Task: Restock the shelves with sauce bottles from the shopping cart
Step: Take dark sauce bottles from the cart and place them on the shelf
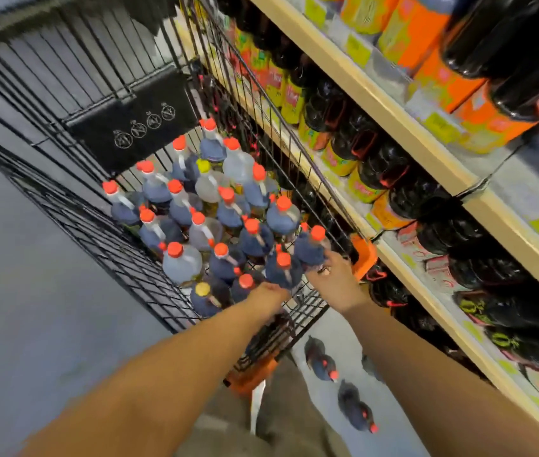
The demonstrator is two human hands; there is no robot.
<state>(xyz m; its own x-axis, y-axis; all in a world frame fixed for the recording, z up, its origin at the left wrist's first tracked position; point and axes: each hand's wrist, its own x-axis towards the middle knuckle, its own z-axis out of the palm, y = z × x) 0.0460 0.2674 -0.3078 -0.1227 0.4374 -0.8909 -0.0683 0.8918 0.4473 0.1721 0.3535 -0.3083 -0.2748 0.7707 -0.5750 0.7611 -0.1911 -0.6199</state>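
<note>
Two bare forearms [162, 374] reach from the lower edge of the view into the near end of the cart [103, 239], which stands close alongside the shelves [403, 133]. The left hand [269, 291] meets the lower body of the near bottle [283, 268]; its fingers are hidden behind that bottle, so whether it grasps cannot be told. The right hand [332, 280] lies on the corner bottle [311, 249], fingers curled round its side in what reads as a grasp, though motion blur softens the outline. Both bottles stand inside the cart, not lifted clear of their neighbours. The cart load [195, 209] consists of roughly two dozen upright bottles, packed closely, most with orange caps and two with yellow caps [203, 164]. The shelf stock [360, 150] shows rows of dark bottles with yellow and orange labels; gaps for new stock cannot be made out through the blur. A few similar floor bottles [320, 361] sit on the floor [63, 324] between the cart and the lowest shelf. Judged from this layout, the restocking is at an early stage: the step in hand is a pick-up from the near corner, and almost the whole load remains to be moved across.
</note>
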